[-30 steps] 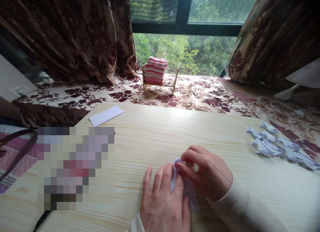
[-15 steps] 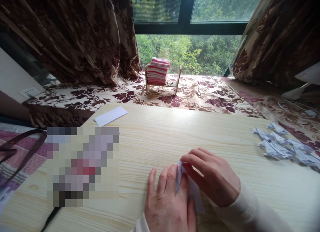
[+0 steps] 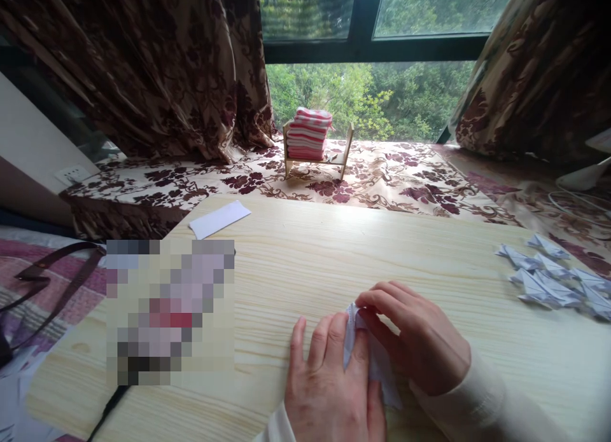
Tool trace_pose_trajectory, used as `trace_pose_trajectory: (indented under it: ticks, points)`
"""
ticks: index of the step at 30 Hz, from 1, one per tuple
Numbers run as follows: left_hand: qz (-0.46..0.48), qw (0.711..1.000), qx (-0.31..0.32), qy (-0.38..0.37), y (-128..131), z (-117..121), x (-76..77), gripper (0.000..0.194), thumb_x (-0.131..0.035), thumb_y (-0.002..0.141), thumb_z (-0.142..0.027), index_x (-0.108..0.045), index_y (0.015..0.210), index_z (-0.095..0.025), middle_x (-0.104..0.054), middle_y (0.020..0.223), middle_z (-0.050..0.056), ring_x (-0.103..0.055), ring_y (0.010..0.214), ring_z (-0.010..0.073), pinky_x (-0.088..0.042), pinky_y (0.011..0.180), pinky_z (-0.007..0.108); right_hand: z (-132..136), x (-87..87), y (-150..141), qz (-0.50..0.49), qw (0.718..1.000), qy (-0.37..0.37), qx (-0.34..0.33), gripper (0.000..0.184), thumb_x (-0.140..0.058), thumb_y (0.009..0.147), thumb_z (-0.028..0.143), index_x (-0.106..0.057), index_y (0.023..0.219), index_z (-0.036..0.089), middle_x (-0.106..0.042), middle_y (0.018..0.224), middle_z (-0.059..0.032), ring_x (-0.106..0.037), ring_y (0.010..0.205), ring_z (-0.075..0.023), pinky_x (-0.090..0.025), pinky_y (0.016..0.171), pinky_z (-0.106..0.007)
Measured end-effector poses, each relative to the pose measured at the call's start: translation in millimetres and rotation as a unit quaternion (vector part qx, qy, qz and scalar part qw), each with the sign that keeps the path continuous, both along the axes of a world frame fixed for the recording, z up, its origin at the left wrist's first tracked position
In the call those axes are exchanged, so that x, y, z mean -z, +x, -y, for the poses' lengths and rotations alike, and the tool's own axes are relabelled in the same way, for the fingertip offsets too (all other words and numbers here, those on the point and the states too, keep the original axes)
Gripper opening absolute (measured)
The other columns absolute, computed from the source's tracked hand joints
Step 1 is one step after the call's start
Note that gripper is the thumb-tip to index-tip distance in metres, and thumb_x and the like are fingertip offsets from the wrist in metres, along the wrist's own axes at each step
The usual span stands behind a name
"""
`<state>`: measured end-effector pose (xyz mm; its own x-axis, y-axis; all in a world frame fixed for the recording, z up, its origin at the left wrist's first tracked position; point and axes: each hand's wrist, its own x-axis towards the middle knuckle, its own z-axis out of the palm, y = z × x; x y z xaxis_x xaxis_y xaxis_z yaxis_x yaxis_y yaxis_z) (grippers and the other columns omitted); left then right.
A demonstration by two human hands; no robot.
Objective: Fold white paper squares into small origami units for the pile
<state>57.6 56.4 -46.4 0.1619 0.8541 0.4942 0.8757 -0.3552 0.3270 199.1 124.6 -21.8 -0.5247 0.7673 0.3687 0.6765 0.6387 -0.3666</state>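
A small piece of pale folded paper (image 3: 379, 366) lies on the light wooden table (image 3: 310, 264) near its front edge. My left hand (image 3: 331, 391) lies flat on the paper's left side, fingers stretched forward and pressed down. My right hand (image 3: 420, 340) comes in from the right with its fingers curled, pinching the paper's top corner. Most of the paper is hidden under both hands. A cream sleeve covers my right forearm.
Several folded paper pieces (image 3: 554, 280) lie in a cluster at the table's right edge. A white paper strip (image 3: 219, 219) sits at the far left corner. A blurred patch covers the table's left. Beyond, a small wooden rack with striped cloths (image 3: 309, 135) stands on the flowered window seat.
The view has shifted slightly, so everything sits a bit further right. Both hands stay on the folded paper; the right fingers keep working its top corner.
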Motion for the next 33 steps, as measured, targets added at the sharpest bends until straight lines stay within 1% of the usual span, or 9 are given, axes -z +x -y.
trace_pose_trajectory:
  ticks: [5,9,12,16,21,23,26,30,33]
  points:
    - [0.012,1.000,0.007,-0.010,-1,0,-3.5,0.033,-0.046,0.086,-0.038,-0.063,0.109,-0.021,-0.062,0.117,0.007,-0.051,0.108,0.0231,-0.022,0.104,0.044,0,-4.3,-1,-0.005,1.000,0.004,-0.010,0.019,-0.043,0.090,0.017,-0.061,0.086,0.018,-0.060,0.075,-0.0049,-0.052,0.071,-0.0168,-0.042,0.062,-0.027]
    - [0.015,1.000,0.010,-0.010,-1,0,-4.7,0.032,-0.047,0.085,-0.036,-0.064,0.107,-0.021,-0.062,0.117,0.007,-0.052,0.107,0.0235,-0.021,0.104,0.044,2,-7.7,-1,-0.011,1.000,0.010,-0.007,0.026,-0.042,0.091,0.021,-0.064,0.078,0.020,-0.059,0.074,-0.0051,-0.050,0.071,-0.0159,-0.042,0.062,-0.027]
    - [0.009,1.000,0.013,-0.011,-1,-1,-4.2,0.032,-0.047,0.085,-0.037,-0.064,0.108,-0.021,-0.061,0.118,0.007,-0.052,0.108,0.0238,-0.021,0.104,0.044,3,-7.8,-1,-0.013,1.000,0.006,-0.011,0.027,-0.043,0.091,0.022,-0.064,0.074,0.020,-0.058,0.074,-0.0052,-0.050,0.071,-0.0157,-0.042,0.062,-0.026]
    - [-0.001,1.000,0.014,-0.004,-2,-1,-1.9,0.036,-0.044,0.087,-0.040,-0.064,0.109,-0.021,-0.062,0.117,0.008,-0.051,0.108,0.0238,-0.022,0.103,0.044,2,-6.3,0,-0.023,1.000,-0.007,-0.012,0.024,-0.044,0.090,0.021,-0.065,0.077,0.021,-0.057,0.074,-0.0048,-0.049,0.070,-0.0157,-0.041,0.061,-0.027]
    - [-0.003,1.000,0.002,0.018,-2,-3,3.7,0.040,-0.037,0.089,-0.044,-0.064,0.108,-0.021,-0.064,0.113,0.009,-0.052,0.106,0.0230,-0.022,0.101,0.044,2,-2.2,-1,-0.033,0.999,-0.020,-0.007,0.017,-0.046,0.089,0.020,-0.062,0.083,0.021,-0.058,0.079,-0.0049,-0.051,0.072,-0.0169,-0.042,0.063,-0.029]
    - [-0.009,1.000,0.000,0.030,-1,-4,6.4,0.043,-0.034,0.090,-0.047,-0.065,0.106,-0.022,-0.065,0.111,0.009,-0.053,0.104,0.0230,-0.022,0.100,0.044,3,0.3,0,-0.037,0.999,-0.024,0.001,0.012,-0.048,0.088,0.021,-0.060,0.086,0.021,-0.058,0.082,-0.0049,-0.053,0.074,-0.0174,-0.043,0.063,-0.030]
    - [-0.017,0.999,-0.002,0.045,-1,-5,9.5,0.048,-0.029,0.091,-0.050,-0.066,0.105,-0.023,-0.065,0.110,0.009,-0.053,0.103,0.0228,-0.022,0.099,0.044,3,3.2,1,-0.041,0.998,-0.041,0.025,0.010,-0.050,0.087,0.026,-0.058,0.084,0.020,-0.058,0.083,-0.0052,-0.055,0.075,-0.0183,-0.044,0.064,-0.031]
    - [-0.019,0.999,-0.001,0.051,-2,-6,11.2,0.047,-0.030,0.090,-0.050,-0.065,0.105,-0.023,-0.065,0.110,0.008,-0.053,0.103,0.0224,-0.022,0.100,0.044,3,3.9,1,-0.045,0.994,-0.084,0.061,0.021,-0.049,0.087,0.035,-0.056,0.074,0.020,-0.056,0.076,-0.0042,-0.055,0.067,-0.0180,-0.043,0.060,-0.033]
    - [-0.033,0.997,-0.003,0.064,-2,-6,12.5,0.045,-0.032,0.089,-0.050,-0.065,0.106,-0.023,-0.065,0.109,0.008,-0.053,0.102,0.0227,-0.022,0.099,0.045,3,3.7,1,-0.043,0.990,-0.112,0.069,0.029,-0.047,0.088,0.039,-0.055,0.067,0.021,-0.055,0.072,-0.0036,-0.054,0.066,-0.0181,-0.043,0.060,-0.033]
